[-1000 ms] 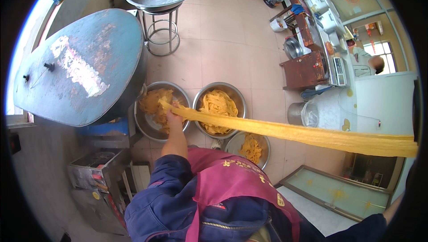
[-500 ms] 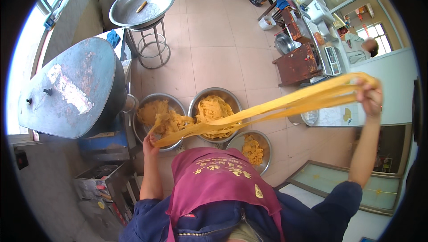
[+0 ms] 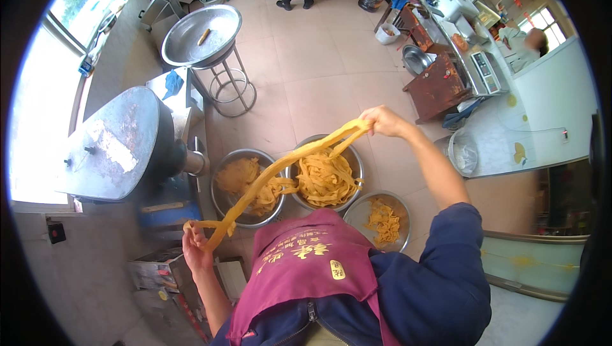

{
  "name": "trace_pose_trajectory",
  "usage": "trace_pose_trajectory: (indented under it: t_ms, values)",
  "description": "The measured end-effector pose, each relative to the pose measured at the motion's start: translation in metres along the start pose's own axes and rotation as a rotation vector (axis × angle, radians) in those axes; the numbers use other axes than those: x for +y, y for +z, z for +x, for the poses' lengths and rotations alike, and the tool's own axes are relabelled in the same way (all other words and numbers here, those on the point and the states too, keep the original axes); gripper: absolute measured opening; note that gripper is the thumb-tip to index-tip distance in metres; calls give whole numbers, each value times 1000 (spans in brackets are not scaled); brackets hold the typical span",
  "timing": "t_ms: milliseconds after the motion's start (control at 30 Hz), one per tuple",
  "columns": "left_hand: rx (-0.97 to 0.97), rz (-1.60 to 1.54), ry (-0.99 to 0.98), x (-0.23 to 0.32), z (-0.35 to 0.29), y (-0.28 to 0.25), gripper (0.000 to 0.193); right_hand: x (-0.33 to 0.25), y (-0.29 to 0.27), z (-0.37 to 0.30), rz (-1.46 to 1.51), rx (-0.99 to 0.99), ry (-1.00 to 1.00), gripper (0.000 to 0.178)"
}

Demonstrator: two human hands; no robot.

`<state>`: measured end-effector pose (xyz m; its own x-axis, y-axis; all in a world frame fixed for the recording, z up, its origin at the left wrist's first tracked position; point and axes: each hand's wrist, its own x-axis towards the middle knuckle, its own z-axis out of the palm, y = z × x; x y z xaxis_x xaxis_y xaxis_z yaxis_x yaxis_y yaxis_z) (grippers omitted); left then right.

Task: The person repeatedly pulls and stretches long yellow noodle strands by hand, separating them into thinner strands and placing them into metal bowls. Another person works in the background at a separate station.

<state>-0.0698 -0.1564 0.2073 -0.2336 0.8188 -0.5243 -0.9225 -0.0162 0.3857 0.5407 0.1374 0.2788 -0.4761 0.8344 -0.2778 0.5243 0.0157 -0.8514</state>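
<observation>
At the left, the metal spout of the blue-grey machine is seen near the work, and the strip could be snagged on it if it were swung that way. The left hand is closed around one end of the yellow strip, with a short tail left poking out; how firmly it is pinched cannot be told. The strip is held slantwise between both hands, above the left basin and the middle basin. Where yellow pieces are draped across the gap between these two rims, some could be dragged onto the floor if caught by the strip. By the right hand, the other end, apparently folded over, is gripped between bunched fingers; it could be torn by too hard a pull, or dropped if the fold is let slip.
</observation>
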Motion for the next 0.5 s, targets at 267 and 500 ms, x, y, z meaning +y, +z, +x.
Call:
trace_pose_trajectory:
  t_ms: [267, 500]
  values:
    - [-1, 331, 125, -48, -44, 48, 30, 116, 137, 4, -344, 4, 315, 51]
    - [-154, 653, 83, -107, -59, 94, 44, 75, 256, -36, 270, -189, 132, 29]
